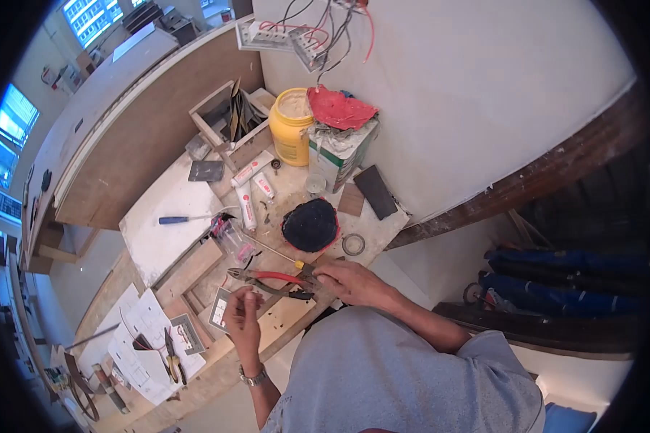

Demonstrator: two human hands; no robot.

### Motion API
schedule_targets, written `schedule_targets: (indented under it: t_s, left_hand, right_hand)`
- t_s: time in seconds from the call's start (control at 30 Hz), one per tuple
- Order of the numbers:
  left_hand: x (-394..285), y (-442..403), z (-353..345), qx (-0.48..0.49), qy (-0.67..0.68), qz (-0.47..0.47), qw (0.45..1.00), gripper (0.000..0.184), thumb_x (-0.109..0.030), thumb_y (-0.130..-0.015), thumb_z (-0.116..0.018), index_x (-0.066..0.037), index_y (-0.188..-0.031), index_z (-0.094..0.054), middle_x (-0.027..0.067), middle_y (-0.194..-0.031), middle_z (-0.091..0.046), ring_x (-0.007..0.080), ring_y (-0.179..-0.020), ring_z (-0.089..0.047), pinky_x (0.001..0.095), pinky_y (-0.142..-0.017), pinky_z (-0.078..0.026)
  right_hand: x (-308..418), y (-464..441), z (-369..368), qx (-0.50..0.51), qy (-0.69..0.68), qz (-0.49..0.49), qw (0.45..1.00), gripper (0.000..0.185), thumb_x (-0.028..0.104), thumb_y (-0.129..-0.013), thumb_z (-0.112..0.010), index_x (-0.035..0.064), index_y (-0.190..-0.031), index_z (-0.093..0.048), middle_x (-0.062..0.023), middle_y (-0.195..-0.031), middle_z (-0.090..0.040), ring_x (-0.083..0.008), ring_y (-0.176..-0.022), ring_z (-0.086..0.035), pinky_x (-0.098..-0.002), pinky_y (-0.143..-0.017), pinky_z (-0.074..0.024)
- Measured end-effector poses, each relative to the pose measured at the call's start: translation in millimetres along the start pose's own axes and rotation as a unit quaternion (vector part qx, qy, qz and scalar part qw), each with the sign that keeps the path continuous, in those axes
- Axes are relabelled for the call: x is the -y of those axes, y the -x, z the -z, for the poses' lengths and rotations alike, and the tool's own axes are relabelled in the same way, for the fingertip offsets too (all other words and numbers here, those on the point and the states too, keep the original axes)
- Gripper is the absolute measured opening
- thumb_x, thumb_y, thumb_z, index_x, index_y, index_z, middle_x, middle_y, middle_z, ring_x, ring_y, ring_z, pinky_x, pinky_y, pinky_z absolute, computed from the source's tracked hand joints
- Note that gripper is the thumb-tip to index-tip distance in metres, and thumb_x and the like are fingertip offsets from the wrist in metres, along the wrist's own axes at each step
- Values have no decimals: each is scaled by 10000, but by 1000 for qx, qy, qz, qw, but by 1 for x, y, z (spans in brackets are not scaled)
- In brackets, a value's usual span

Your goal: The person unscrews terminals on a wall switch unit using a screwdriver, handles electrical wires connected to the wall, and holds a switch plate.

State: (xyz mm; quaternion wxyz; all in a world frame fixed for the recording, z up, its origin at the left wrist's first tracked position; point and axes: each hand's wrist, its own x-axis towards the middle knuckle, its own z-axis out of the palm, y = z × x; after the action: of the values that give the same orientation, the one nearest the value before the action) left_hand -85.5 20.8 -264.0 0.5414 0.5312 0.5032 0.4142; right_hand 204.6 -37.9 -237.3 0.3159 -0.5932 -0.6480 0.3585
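Observation:
My right hand (352,283) is closed around the handle end of a screwdriver (301,265) with a yellow and black grip, its thin shaft pointing to the upper left. Just below the screwdriver, pliers (271,278) with one red and one black handle have their jaws toward the left. My left hand (244,319) has its fingers pinched together below those jaws; what they hold, if anything, is too small to make out. A white switch plate (219,309) shows directly beside and partly behind the left fingers.
Paper sheets (139,353) bear yellow-handled pliers (172,357) and another plate (186,334). Behind stand a black bowl (310,225), white tubes (246,206), a yellow tub (291,137) and a tin (339,155). A blue-handled screwdriver (175,219) lies left. Wired sockets (285,40) hang above.

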Motion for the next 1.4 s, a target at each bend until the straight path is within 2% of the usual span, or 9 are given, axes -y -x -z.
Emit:
schedule_targets:
  t_s: [0.23, 0.4, 0.47, 0.53, 0.63, 0.77, 1.0, 1.07, 1.4]
  left_hand:
    - [-11, 7, -8, 56, -58, 11, 997, 284, -214, -1103, -635, 37, -1230, -675, 77, -1001, -732, 129, -923, -710, 290, -838, -587]
    - [-1, 7, 7, -60, -107, 6, 992, 277, -188, -1082, -653, 46, -1230, -664, 70, -1016, -711, 130, -922, -663, 300, -857, -549]
    - [3, 11, 10, -162, -180, -48, 969, 268, -169, -1065, -668, 39, -1234, -657, 94, -1050, -698, 145, -941, -645, 301, -827, -545]
    - [7, 20, 21, -217, -233, -12, 948, 376, -126, -1001, -717, 15, -1331, -607, 165, -1211, -652, 252, -1108, -617, 379, -929, -533]
    - [19, 35, 35, -271, -415, -47, 867, 564, -150, -926, -789, 6, -1413, -553, 194, -1376, -590, 328, -1269, -555, 444, -1039, -481]
    - [41, 44, 50, -236, -459, -43, 856, 813, -99, -821, -832, -34, -1531, -439, 258, -1499, -485, 449, -1385, -418, 548, -1164, -370]
    - [68, 29, 73, -133, -448, -23, 884, 841, -143, -735, -900, -30, -1473, -513, 225, -1413, -583, 434, -1318, -496, 532, -1137, -396]
    - [78, 28, 83, -129, -450, -41, 883, 771, -161, -699, -918, -8, -1382, -595, 216, -1387, -598, 424, -1276, -515, 517, -1108, -412]
    - [54, 22, 72, -124, -444, 11, 888, 833, -90, -701, -914, -32, -1455, -563, 154, -1379, -619, 385, -1276, -514, 492, -1123, -416]
  right_hand:
    - [-34, 29, -3, 2, -27, -41, 999, 246, 194, -1071, -581, -3, -1198, -657, -223, -1078, -712, -413, -1032, -695, -497, -897, -549]
    - [-43, 18, 18, -3, -34, -22, 999, 264, 193, -1076, -574, -12, -1193, -692, -231, -1117, -719, -408, -1054, -696, -456, -930, -548]
    - [-31, 9, 33, -6, -55, -52, 997, 270, 186, -1076, -587, -21, -1208, -700, -230, -1114, -727, -371, -1011, -723, -414, -901, -561]
    - [-43, 2, 38, -28, -65, -40, 997, 243, 155, -1091, -603, -18, -1228, -704, -99, -937, -739, -146, -814, -695, -300, -765, -567]
    - [-54, -3, 49, -36, -84, -28, 995, 224, 126, -1092, -597, -17, -1224, -708, -86, -925, -740, -114, -786, -685, -277, -739, -565]
    - [-62, -11, 56, 8, -77, -7, 997, 236, 136, -1095, -592, -23, -1230, -703, -90, -910, -739, -118, -792, -689, -286, -741, -569]
    - [-64, -28, 50, 33, -52, 43, 997, 229, 120, -1070, -612, -22, -1227, -701, -112, -976, -745, -170, -835, -719, -318, -767, -576]
    - [-59, -31, 54, 62, -58, 73, 994, 182, 100, -1042, -623, -19, -1159, -696, -204, -996, -733, -364, -916, -727, -421, -838, -559]
    - [-77, -40, 61, 46, -40, 34, 998, 172, 106, -1023, -628, -2, -1147, -680, -192, -1053, -691, -372, -1005, -691, -444, -875, -543]
